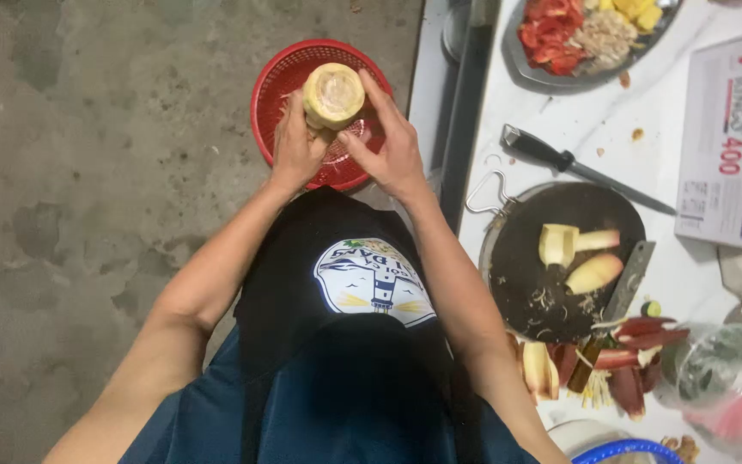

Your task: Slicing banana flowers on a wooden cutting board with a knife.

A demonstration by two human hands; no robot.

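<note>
Two hands' fingers [369,94] clasp a pale yellow, layered banana-blossom core [334,95] over a red basket [272,82].

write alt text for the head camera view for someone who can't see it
Seen from above, a person's left hand and right hand hold a pale cut vegetable stalk over a red basket on the concrete floor. To the right, a white table holds a round board with cut pieces and a knife.

Basket [285,77] left — table [577,129] right
</note>
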